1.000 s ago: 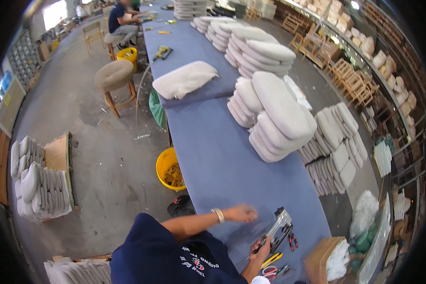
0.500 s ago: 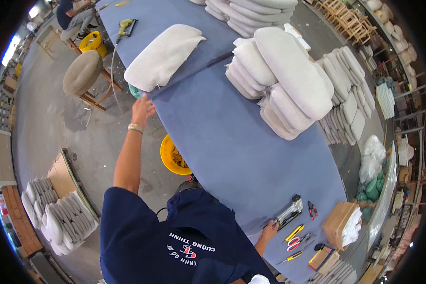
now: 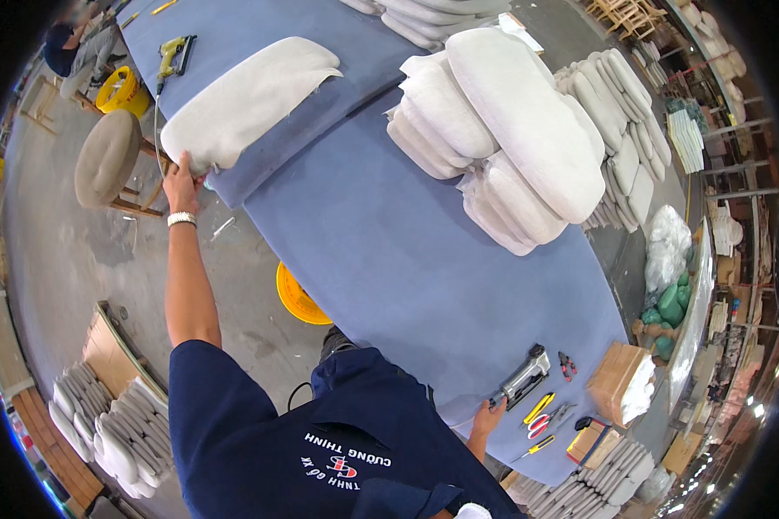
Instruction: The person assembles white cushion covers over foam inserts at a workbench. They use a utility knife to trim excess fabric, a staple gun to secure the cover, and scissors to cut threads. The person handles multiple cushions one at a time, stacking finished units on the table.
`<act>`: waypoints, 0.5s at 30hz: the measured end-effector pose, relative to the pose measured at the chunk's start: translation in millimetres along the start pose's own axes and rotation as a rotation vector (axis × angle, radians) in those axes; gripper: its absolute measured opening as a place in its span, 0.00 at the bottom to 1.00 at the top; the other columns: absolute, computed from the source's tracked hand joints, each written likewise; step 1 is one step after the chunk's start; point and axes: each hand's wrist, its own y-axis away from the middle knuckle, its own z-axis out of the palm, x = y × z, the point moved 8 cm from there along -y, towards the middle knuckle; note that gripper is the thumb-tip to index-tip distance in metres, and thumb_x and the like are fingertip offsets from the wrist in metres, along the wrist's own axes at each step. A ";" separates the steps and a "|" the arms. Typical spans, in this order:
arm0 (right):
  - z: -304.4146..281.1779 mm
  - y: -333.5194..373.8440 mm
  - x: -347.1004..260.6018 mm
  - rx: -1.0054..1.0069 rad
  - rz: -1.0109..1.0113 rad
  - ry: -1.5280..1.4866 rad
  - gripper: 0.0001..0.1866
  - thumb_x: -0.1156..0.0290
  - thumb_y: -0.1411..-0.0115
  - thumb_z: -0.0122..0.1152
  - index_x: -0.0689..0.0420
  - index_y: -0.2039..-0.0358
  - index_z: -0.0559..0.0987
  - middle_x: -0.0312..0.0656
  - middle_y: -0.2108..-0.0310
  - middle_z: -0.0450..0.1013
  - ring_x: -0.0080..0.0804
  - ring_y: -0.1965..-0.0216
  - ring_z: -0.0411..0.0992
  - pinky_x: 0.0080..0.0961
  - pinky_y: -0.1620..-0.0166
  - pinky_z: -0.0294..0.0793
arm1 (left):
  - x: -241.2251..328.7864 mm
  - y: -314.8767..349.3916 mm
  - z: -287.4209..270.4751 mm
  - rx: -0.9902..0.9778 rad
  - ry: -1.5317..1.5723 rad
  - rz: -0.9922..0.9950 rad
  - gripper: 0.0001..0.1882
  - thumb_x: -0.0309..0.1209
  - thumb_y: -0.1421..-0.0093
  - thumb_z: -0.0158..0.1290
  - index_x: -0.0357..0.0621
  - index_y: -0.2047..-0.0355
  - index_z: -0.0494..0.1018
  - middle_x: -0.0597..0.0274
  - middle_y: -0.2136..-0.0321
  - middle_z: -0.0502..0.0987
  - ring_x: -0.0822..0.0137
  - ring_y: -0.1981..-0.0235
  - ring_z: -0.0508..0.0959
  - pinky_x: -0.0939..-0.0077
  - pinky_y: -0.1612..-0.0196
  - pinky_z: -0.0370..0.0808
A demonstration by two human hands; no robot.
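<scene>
My left hand point(image 3: 182, 184) stretches out at the far left and pinches the near corner of a light grey upholstered cushion point(image 3: 247, 108), thumb on top and fingers beneath. This cushion lies on the blue-covered table point(image 3: 389, 251). At the lower right, my right hand point(image 3: 489, 417) grips the rear end of a silver staple gun point(image 3: 524, 377) lying on the table; some of its fingers are hidden. Beside the gun are small red-handled pliers point(image 3: 567, 367), a yellow cutter knife point(image 3: 539, 407), red-handled scissors point(image 3: 540, 425) and a yellow screwdriver point(image 3: 538, 447).
Padded cushions point(image 3: 528, 121) are piled at the table's right side. A second staple gun point(image 3: 175, 59) with a hose lies at the far left. Yellow buckets point(image 3: 299, 298) and a round stool point(image 3: 108, 157) stand on the floor. A cardboard box point(image 3: 616, 381) sits at the right edge.
My left hand has moved left and forward and taken hold of the cushion's corner. The view has shifted, while my right hand stays at the staple gun.
</scene>
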 end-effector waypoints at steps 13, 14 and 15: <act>6.7 -1.0 -36.0 0.033 0.039 0.387 0.41 0.70 0.42 0.63 0.68 0.31 0.59 0.61 0.33 0.62 0.54 0.32 0.63 0.37 0.31 0.61 | -55.9 2.6 38.6 0.072 0.657 -0.267 0.39 0.52 0.39 0.64 0.44 0.35 0.65 0.54 0.42 0.71 0.56 0.50 0.78 0.54 0.52 0.80; 4.5 -3.1 -31.1 0.041 0.023 0.392 0.41 0.70 0.42 0.63 0.68 0.30 0.59 0.61 0.33 0.62 0.54 0.32 0.63 0.37 0.31 0.61 | -50.3 7.6 40.0 0.138 0.706 -0.263 0.38 0.50 0.40 0.66 0.45 0.37 0.66 0.56 0.44 0.74 0.58 0.51 0.78 0.54 0.51 0.80; 3.7 -4.8 -29.8 0.049 0.025 0.409 0.41 0.69 0.42 0.63 0.68 0.30 0.59 0.61 0.32 0.62 0.54 0.32 0.63 0.37 0.31 0.61 | -51.5 4.8 34.7 0.135 0.703 -0.231 0.37 0.50 0.40 0.66 0.45 0.37 0.67 0.57 0.46 0.75 0.58 0.51 0.79 0.55 0.51 0.80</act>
